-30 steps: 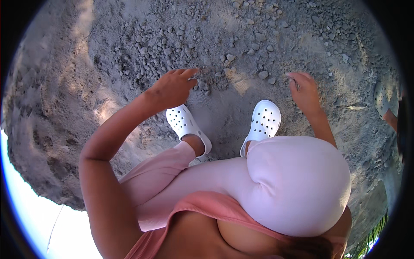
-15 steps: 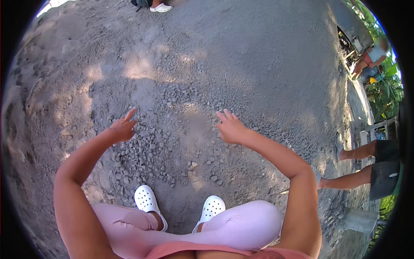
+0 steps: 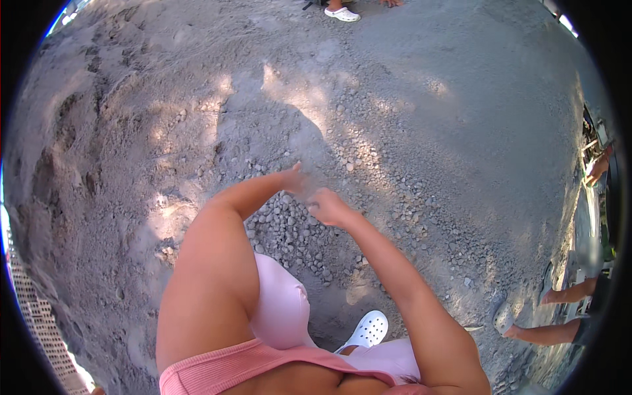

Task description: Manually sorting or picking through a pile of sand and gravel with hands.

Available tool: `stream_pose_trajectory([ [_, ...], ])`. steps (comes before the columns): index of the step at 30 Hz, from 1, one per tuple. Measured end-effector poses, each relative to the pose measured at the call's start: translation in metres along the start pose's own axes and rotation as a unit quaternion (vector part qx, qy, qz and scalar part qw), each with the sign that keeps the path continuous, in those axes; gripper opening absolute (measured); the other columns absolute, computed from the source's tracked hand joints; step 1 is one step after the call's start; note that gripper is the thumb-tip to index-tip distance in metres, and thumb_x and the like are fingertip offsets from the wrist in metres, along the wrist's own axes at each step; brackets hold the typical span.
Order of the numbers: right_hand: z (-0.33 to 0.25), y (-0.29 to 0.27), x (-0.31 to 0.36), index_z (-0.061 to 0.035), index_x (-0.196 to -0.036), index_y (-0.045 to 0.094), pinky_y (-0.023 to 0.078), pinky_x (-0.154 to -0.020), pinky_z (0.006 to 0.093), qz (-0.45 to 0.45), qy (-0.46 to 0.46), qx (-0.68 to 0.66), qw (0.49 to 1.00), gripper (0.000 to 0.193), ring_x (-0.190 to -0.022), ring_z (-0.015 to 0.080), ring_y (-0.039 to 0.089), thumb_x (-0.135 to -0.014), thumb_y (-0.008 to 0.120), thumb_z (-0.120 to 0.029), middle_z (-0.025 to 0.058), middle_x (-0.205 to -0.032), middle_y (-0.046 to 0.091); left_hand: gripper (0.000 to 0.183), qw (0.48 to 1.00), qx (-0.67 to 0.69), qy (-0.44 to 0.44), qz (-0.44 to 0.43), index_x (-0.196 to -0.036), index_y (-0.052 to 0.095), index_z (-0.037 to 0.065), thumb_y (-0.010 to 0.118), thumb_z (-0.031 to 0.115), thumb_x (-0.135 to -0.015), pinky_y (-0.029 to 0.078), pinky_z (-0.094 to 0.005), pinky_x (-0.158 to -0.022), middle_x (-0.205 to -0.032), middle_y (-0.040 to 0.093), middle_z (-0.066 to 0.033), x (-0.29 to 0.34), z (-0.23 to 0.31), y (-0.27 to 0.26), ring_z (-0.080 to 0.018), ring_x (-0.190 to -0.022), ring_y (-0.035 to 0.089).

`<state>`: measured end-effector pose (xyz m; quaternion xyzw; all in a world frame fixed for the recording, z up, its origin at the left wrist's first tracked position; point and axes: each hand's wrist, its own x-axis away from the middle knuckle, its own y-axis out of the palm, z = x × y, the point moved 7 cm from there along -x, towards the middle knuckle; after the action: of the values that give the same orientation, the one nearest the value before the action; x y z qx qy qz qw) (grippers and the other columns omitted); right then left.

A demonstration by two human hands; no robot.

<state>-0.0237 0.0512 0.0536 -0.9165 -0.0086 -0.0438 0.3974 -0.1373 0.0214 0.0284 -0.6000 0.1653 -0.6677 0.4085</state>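
My left hand reaches in over a patch of loose grey stones, its fingers lost in a grey smear. Close beside it, to the right and slightly nearer, is my right hand. Its fingers are curled in, and whatever may lie inside them does not show clearly. The two hands are almost together, just above the far edge of the heaped stones.
My white clog stands on the gritty ground below the stones. At the top is another person's white clog; to the right, a person's bare leg. Perforated blocks line the left rim.
Both hands, earlier apart with fingers spread, have come together. The right hand's fingers have curled in. My view has turned leftward, so the far clog sits further right.
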Motion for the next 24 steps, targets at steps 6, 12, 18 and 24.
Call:
stream_pose_trajectory([
  [6, 0.019, 0.017, 0.058, -0.0059, -0.124, 0.050, 0.033, -0.103, 0.0500, -0.012, 0.184, 0.094, 0.978, 0.048, -0.126, 0.0432, 0.035, -0.081, 0.060, -0.025, 0.0242, -0.139, 0.034, 0.053, 0.980, 0.115, -0.130, 0.097, -0.122, 0.044, 0.006, 0.059, 0.021, -0.074, 0.043, -0.0441, -0.095, -0.146, 0.023, -0.0238, 0.012, -0.080, 0.037, -0.0414, -0.121, 0.044],
  [12, 0.034, 0.028, 0.055, -0.0071, -0.134, 0.040, 0.029, -0.104, 0.0540, 0.025, 0.190, 0.103, 0.976, 0.058, -0.130, 0.0467, 0.028, -0.083, 0.059, -0.027, 0.0248, -0.144, 0.026, 0.059, 0.991, 0.044, -0.113, 0.064, -0.128, 0.041, 0.007, 0.059, 0.021, -0.074, 0.042, -0.0482, -0.096, -0.143, 0.030, -0.0162, 0.022, -0.086, 0.056, -0.0409, -0.122, 0.043],
  [18, 0.010, 0.054, 0.037, -0.0069, -0.135, 0.039, 0.027, -0.105, 0.0546, -0.003, 0.146, 0.074, 0.987, 0.058, -0.131, 0.0464, 0.027, -0.084, 0.058, -0.026, 0.0246, -0.144, 0.027, 0.070, 0.976, 0.129, -0.120, 0.129, -0.139, 0.033, 0.010, 0.058, 0.017, -0.075, 0.035, -0.0416, -0.105, -0.148, 0.020, -0.0163, 0.044, -0.096, 0.076, -0.0359, -0.131, 0.034],
  [24, 0.011, 0.066, 0.051, -0.0081, -0.132, 0.043, 0.025, -0.106, 0.0560, -0.047, 0.139, 0.108, 0.983, 0.053, -0.132, 0.0434, 0.027, -0.084, 0.057, -0.026, 0.0207, -0.145, 0.029, 0.079, 0.985, 0.102, -0.121, 0.065, -0.145, 0.027, 0.023, 0.057, 0.009, -0.073, 0.039, -0.0403, -0.101, -0.151, 0.017, -0.0123, 0.064, -0.065, 0.057, -0.0351, -0.129, 0.038],
])
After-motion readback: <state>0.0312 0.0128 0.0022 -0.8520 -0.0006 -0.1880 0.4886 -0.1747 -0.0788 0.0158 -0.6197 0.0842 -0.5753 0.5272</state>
